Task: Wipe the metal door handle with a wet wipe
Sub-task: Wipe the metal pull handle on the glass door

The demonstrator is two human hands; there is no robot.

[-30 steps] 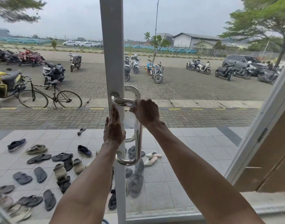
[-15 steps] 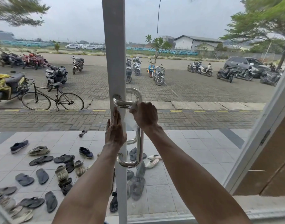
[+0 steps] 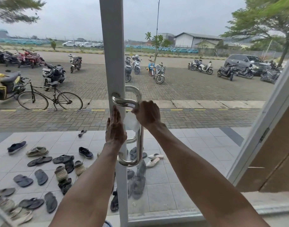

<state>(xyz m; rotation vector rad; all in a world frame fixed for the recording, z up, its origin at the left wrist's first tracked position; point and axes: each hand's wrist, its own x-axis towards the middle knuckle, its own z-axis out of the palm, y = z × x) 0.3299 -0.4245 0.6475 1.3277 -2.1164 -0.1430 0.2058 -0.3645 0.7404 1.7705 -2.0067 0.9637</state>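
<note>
A polished metal door handle (image 3: pixel 139 149), a long vertical pull bar with curved ends, is fixed to the white door frame (image 3: pixel 111 46) of a glass door. My right hand (image 3: pixel 147 113) is closed around the handle's upper bend, pressing a white wet wipe (image 3: pixel 131 122) against it; the wipe hangs below my fist. My left hand (image 3: pixel 115 127) lies flat against the frame just left of the handle, fingers straight and pointing up, holding nothing.
Through the glass lie several sandals and shoes (image 3: pixel 62 163) on a tiled porch, a bicycle (image 3: pixel 49 98) and parked motorbikes beyond. A second white door frame (image 3: pixel 261 128) slants at the right beside a brown panel (image 3: pixel 281 154).
My right hand stays gripped with the wipe at the top bend of the handle, shifting only slightly. The left hand stays flat on the frame. The view has moved a little.
</note>
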